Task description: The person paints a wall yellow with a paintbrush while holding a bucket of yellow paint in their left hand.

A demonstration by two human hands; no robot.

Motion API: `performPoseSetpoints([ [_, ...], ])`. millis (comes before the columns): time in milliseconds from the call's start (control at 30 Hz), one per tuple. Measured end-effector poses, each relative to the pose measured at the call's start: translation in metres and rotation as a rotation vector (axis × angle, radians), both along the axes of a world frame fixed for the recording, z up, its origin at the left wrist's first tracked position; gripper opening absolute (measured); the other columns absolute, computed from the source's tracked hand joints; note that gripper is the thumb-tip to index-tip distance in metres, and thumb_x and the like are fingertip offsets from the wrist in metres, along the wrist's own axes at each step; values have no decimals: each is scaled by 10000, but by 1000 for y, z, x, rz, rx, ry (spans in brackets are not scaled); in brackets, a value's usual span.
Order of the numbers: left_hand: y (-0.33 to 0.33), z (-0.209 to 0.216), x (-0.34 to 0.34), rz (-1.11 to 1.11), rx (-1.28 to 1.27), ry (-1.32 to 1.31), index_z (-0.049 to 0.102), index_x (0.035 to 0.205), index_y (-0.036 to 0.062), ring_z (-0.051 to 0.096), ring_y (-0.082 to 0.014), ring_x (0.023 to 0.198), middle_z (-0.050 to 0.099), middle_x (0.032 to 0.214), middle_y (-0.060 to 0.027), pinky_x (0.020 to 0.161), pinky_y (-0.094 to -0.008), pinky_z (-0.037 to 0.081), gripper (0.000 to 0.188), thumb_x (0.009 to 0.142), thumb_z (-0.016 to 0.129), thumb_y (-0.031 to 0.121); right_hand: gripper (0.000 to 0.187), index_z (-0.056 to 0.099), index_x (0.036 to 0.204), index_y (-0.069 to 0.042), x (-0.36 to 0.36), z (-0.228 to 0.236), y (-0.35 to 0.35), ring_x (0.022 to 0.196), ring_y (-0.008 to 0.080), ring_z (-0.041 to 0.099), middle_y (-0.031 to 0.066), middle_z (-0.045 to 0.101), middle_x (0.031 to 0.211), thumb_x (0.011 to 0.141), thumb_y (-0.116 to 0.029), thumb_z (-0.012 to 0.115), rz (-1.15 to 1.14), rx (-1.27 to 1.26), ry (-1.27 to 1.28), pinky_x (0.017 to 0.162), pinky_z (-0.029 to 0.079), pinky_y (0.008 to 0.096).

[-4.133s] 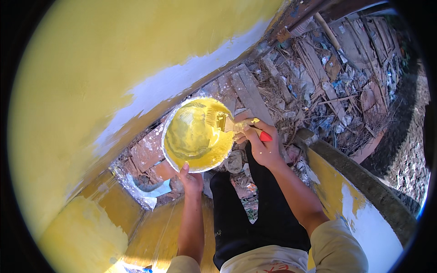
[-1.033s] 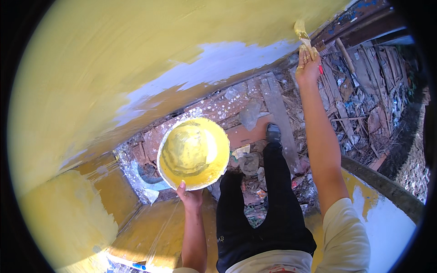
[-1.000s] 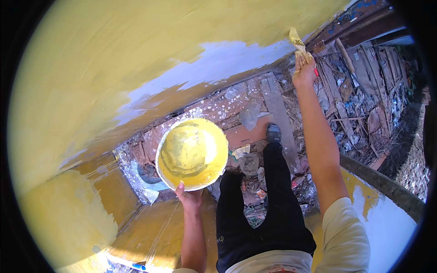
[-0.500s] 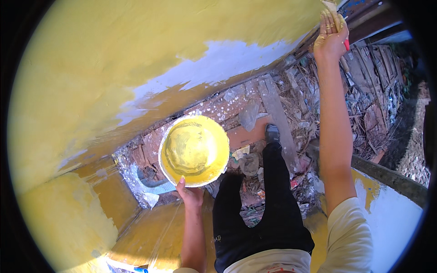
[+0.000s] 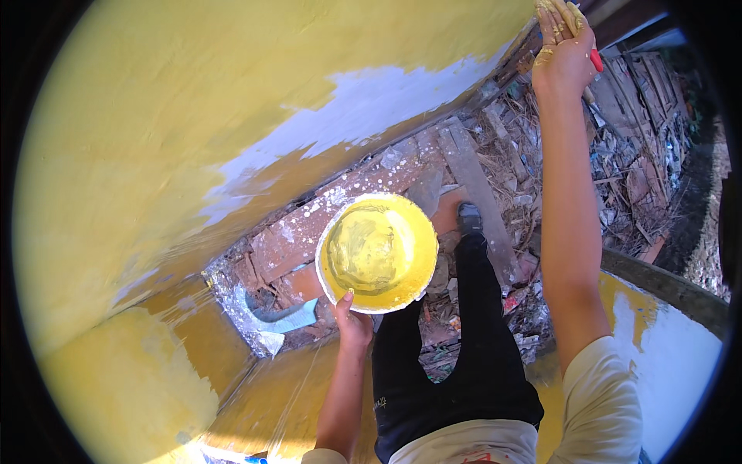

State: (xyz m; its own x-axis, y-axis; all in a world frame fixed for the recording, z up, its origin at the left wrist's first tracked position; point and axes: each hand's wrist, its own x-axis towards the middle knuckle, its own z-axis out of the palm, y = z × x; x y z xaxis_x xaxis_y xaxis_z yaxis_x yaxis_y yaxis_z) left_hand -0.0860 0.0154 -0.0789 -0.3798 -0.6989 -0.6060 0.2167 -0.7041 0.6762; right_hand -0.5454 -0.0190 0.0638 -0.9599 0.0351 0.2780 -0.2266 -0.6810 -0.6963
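Note:
My left hand grips the near rim of a round paint bucket, with the thumb over the edge. Yellow paint coats the inside, and greyish smears show on its bottom. My right arm stretches up to the top right, where the paint-smeared right hand is closed around a paintbrush. Of the paintbrush, the red handle end shows beside the palm; its bristles are out of view. Left of that hand rises a wall covered in yellow paint, with a bare whitish patch low along it.
Under me lie paint-spattered boards, a loose plank and scattered rubble. A light-blue curved piece lies near the left corner. A ledge runs along the right, above a white and yellow wall. My shoe rests beside the plank.
The bucket and my left hand have shifted right in view. My right hand sits slightly higher and further left, and the brush's head has left the picture.

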Motion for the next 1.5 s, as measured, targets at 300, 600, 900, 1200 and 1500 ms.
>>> performPoseSetpoints([
  [300, 7, 6, -14, 66, 76, 90, 405, 1236, -14, 496, -242, 1106, 514, 1188, -127, 951, -375, 373, 526, 778, 564, 191, 339, 444, 1110, 77, 58, -143, -19, 975, 281, 573, 191, 544, 1070, 883, -175, 453, 113, 136, -543, 848, 505, 355],
  [600, -14, -12, 40, -49, -37, -34, 372, 1298, 68, 405, -234, 1201, 442, 1294, -82, 1008, -393, 285, 613, 782, 537, 355, 260, 523, 1022, 29, 49, -13, -24, 920, 245, 601, 153, 590, 1015, 888, -190, 478, 47, 35, -190, 812, 508, 314],
  [900, -13, -13, 39, -6, -46, 12, 379, 1290, 62, 414, -238, 1191, 448, 1286, -81, 999, -399, 301, 605, 779, 552, 335, 291, 466, 1076, 77, 97, -140, -36, 924, 295, 593, 197, 552, 1059, 877, -136, 452, 76, 188, -646, 790, 534, 334],
  [1200, -18, -13, 46, -8, -36, -2, 378, 1290, 55, 419, -241, 1189, 455, 1280, -83, 1000, -396, 306, 609, 779, 553, 337, 267, 542, 994, 2, 47, -2, -36, 865, 229, 611, 139, 604, 972, 881, -235, 495, 6, 117, -248, 783, 508, 303],
  [1500, -15, -16, 21, 2, -54, 19, 378, 1293, 64, 422, -244, 1186, 458, 1275, -81, 998, -403, 307, 612, 776, 550, 343, 347, 460, 1054, 92, 70, -105, -32, 898, 295, 601, 210, 565, 1024, 895, -209, 393, 100, 103, -318, 817, 528, 371],
])
